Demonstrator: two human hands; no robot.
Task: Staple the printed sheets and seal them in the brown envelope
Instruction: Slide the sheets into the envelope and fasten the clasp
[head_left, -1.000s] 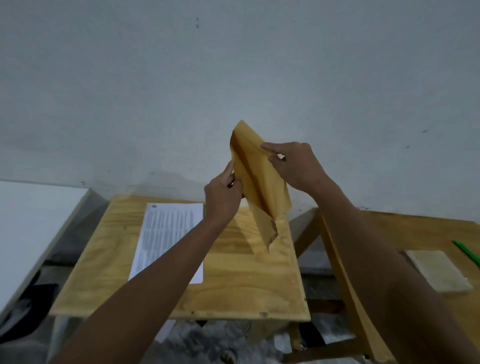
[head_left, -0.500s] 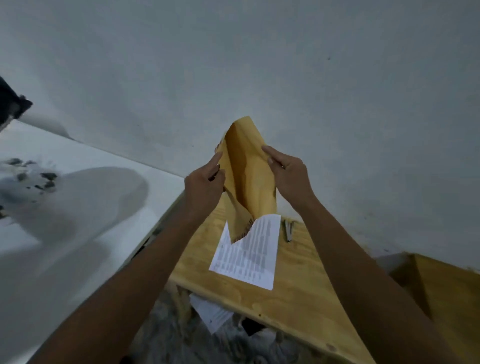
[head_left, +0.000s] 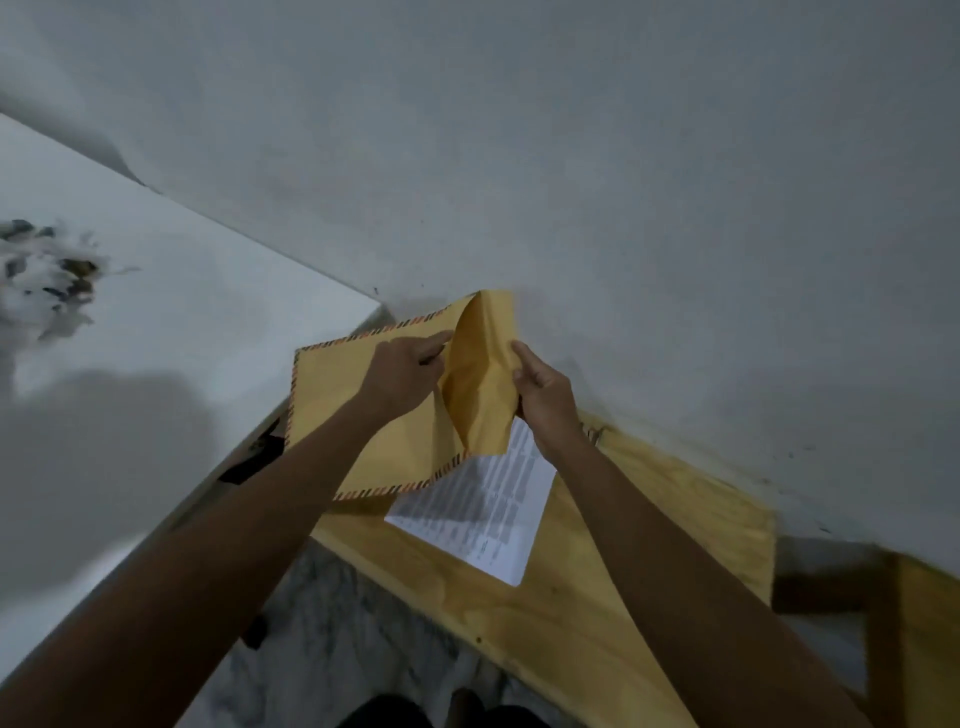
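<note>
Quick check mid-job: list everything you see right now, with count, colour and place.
brown envelope: one, brown with striped edging, held up above the table, mouth spread open.
printed sheets: white with grey text, count unclear, flat on the table, partly under the envelope.
wooden table: one, light wood, centre right.
white surface: one, left, dark debris at its far left.
wall: grey, behind.
left hand: grip on the envelope mouth's left side.
right hand: grip on its right side.

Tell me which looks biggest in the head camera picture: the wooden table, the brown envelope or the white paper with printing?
1. Light wooden table top: looks largest.
2. Brown paper envelope with striped edges: held up nearer the camera by the left hand and right hand, so it may look bigger than it is.
3. White printed sheet: smallest, though partly hidden.
</note>
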